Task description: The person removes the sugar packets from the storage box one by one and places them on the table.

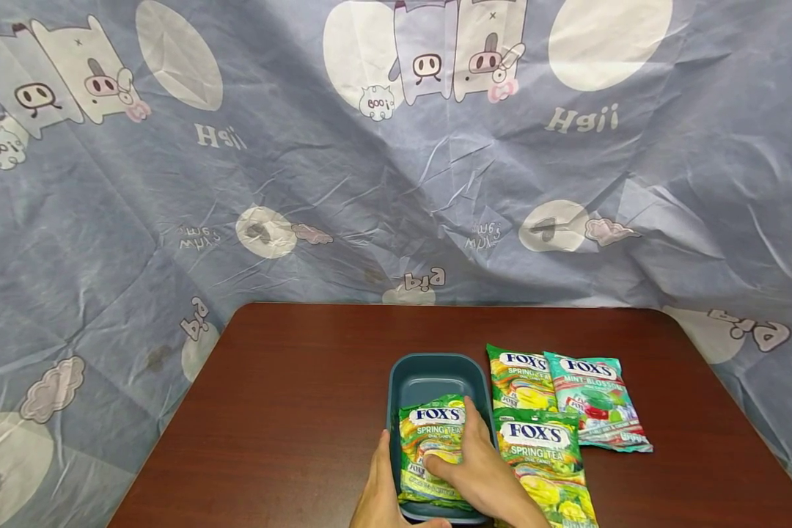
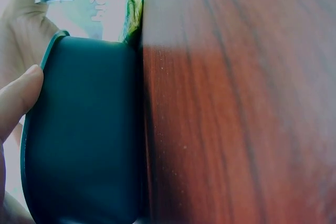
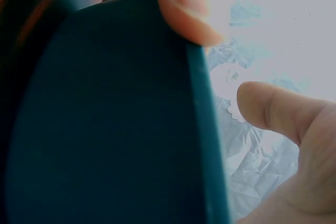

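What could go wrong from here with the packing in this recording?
1. The right grip reaches across the nearer loose Spring Tea bag, so pulling back might nudge it.
2. The bag in the tray leaves the far end bare, so it might slide if the tray tips.
3. The Mint Blossom bag lies against the farther Spring Tea bag, so lifting one might drag the other.

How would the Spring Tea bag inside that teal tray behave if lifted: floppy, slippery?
The Spring Tea bag would probably flex, as its thin wrapper looks creased. Its smooth, shiny surface may feel slightly slippery. Its broad, flattened pillow shape makes rolling unlikely.
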Motion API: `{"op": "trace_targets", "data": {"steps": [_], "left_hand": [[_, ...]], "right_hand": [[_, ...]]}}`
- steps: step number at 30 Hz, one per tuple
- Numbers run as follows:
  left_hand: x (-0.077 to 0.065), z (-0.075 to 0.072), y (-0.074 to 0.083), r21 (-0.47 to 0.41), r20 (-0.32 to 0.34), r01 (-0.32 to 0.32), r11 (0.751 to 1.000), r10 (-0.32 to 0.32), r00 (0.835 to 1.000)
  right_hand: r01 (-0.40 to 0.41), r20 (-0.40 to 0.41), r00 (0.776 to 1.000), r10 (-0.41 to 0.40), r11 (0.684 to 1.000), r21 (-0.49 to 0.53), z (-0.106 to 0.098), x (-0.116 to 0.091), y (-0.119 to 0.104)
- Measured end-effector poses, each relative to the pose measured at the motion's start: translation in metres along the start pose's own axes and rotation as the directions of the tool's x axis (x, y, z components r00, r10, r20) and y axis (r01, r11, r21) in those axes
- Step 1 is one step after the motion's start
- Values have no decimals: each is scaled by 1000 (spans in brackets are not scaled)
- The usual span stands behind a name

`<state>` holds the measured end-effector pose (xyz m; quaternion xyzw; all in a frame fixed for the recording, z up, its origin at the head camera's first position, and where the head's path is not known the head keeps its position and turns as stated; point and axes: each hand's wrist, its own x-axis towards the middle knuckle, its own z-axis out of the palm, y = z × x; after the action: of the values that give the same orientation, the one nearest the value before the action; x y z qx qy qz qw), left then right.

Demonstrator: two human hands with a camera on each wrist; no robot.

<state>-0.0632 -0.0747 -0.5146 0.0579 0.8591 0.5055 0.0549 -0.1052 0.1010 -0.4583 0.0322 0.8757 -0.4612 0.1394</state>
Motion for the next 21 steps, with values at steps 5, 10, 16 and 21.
{"op": "trace_targets", "data": {"steps": [5, 10, 16, 21], "left_hand": [[0, -1, 2, 0, 2, 15, 1000, -15, 1000], [2, -2, 1, 26, -5, 26, 999, -26, 1000], [2, -1, 0, 10, 10, 53, 999, -53, 999], [3, 1, -2, 55, -16, -3, 998, 4, 1000]], "right_hand": [[-6, 6, 1000, 6, 1000, 20, 0, 5, 1], [-38, 25, 999, 36, 993, 110, -3, 10, 1], [-112, 39, 994, 106, 970, 215, -1, 11, 2], [-82, 18, 997, 80, 967, 242, 3, 12, 4]]}}
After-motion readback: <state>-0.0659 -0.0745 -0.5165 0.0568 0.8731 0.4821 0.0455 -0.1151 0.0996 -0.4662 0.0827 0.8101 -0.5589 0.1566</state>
